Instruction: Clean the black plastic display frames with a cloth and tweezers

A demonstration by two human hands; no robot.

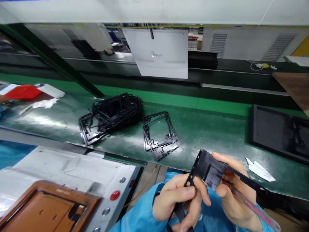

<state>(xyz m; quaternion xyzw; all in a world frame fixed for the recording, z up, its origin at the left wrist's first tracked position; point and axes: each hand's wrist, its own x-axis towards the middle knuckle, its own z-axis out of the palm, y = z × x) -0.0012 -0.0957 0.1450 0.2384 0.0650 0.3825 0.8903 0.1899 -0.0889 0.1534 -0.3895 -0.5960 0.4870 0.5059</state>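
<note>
A black plastic frame [201, 161] is held up and tilted between both hands, in front of the bench's near edge. My left hand [177, 196] is closed around its left side, with thumb and fingers pinching the rim. My right hand [238, 196] grips the right side of the frame. It also holds a slim, flat-handled tool [260, 211] with pink-red marking, whose working tip I cannot make out. On the bench beyond my left hand lie a few similar frames [160, 151], loosely overlapping. A larger pile of black frames [113, 112] is further left.
A black foam tray [270, 125] rests at the right. A scrap of white material [260, 169] lies near my right hand. At lower left is a white machine with a red button [115, 195] and a brown fixture [53, 206]. A green post [60, 66] slants down to the bench.
</note>
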